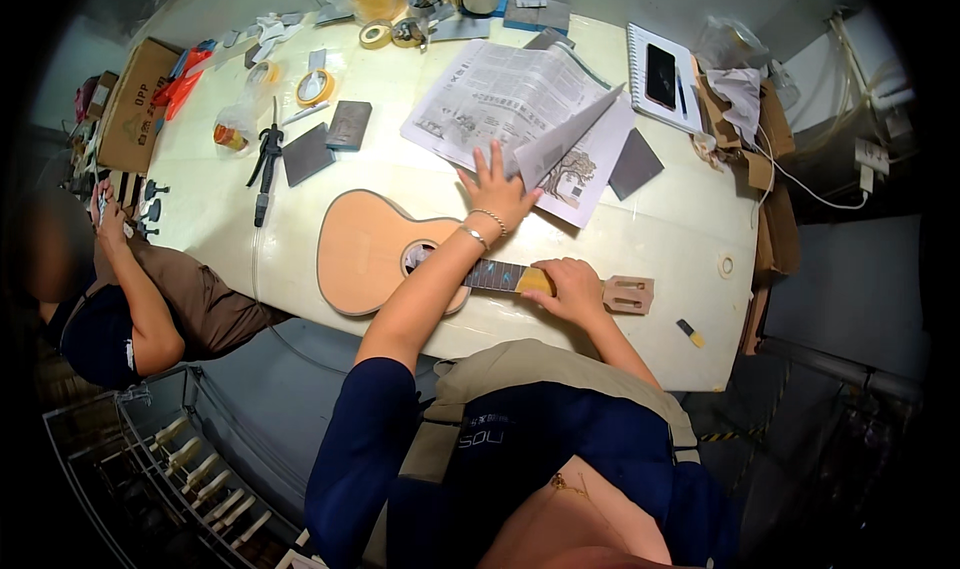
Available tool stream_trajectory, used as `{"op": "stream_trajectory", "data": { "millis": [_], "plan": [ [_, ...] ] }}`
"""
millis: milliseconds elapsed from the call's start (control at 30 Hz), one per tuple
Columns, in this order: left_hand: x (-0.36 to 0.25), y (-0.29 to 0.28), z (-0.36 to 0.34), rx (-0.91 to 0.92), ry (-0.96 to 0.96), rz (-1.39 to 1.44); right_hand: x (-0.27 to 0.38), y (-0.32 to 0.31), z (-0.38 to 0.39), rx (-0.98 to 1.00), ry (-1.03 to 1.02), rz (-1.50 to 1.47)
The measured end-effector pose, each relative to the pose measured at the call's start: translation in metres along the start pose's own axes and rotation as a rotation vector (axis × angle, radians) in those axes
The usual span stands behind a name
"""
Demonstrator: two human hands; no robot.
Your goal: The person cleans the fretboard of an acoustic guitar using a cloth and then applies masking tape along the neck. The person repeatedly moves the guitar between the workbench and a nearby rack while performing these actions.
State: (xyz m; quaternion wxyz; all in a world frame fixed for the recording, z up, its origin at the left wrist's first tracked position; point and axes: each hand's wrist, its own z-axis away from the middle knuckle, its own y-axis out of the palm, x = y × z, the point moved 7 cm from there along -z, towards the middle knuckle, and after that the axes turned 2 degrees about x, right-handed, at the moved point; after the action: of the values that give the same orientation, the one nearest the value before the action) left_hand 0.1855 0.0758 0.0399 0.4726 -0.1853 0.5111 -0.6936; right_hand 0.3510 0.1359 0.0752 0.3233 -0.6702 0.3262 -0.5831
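An unstrung ukulele (362,254) with a pale wooden top lies across the table. Its sound hole is stuffed with paper, and yellow tape (535,281) covers part of the fretboard. My right hand (572,289) wraps round the neck beside the slotted headstock (630,294). Stretched over the ukulele's body, my left arm reaches to some newspaper sheets (490,99). My left hand (498,194) rests with fingers spread at their near edge, where one sheet is folded up. Beneath lies a printed page with a tree drawing (572,177).
Dark sanding sheets (308,155) and a black air gun (266,159) with a hose lie left. Tape rolls (376,35) stand at the back. A notebook (645,69) carries a phone (660,76). A small brush-like piece (690,333) lies right. Another person (130,299) sits at left.
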Motion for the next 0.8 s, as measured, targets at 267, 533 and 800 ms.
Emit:
{"op": "stream_trajectory", "data": {
  "millis": [267, 533, 800],
  "plan": [
    [-0.013, -0.001, -0.024, -0.050, 0.055, -0.083, 0.000, 0.004, -0.002, 0.030, 0.004, -0.005],
    [0.195, -0.112, -0.073, -0.635, -0.059, 0.268, 0.004, 0.000, -0.006, 0.065, 0.022, -0.008],
    [0.353, -0.098, -0.088, -0.673, -0.447, 0.227, 0.002, -0.001, -0.008, 0.023, 0.019, -0.019]
  ]
}}
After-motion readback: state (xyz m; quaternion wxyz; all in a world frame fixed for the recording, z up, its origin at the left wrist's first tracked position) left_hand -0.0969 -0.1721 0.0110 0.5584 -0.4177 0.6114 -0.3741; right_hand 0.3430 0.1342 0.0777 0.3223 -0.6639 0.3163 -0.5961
